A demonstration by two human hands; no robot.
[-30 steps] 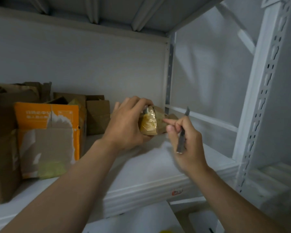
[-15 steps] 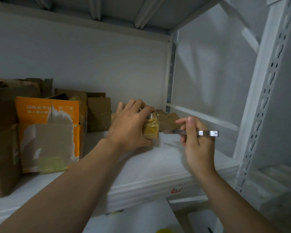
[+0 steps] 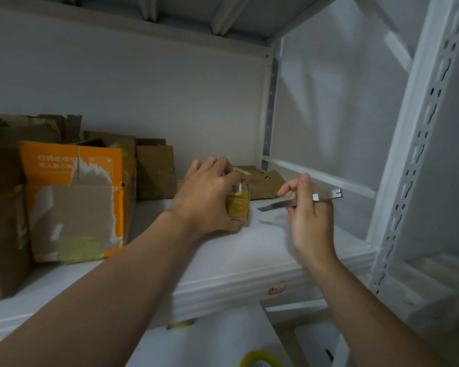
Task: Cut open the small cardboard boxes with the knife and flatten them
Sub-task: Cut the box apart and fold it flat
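Now: our left hand (image 3: 207,197) curls round box (image 3: 239,205), pinning it on shelf (image 3: 249,247), taped end exposed beyond fingers. Our right hand (image 3: 310,221) pinches knife (image 3: 289,203) pencil-style, blade level, tip near box, not touching. We judge we're lining up a slit.

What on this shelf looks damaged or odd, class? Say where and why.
The orange printed cardboard box, standing at the left of the white metal shelf, looks damaged. Its orange facing is torn away in ragged patches, baring brown board with white edges.
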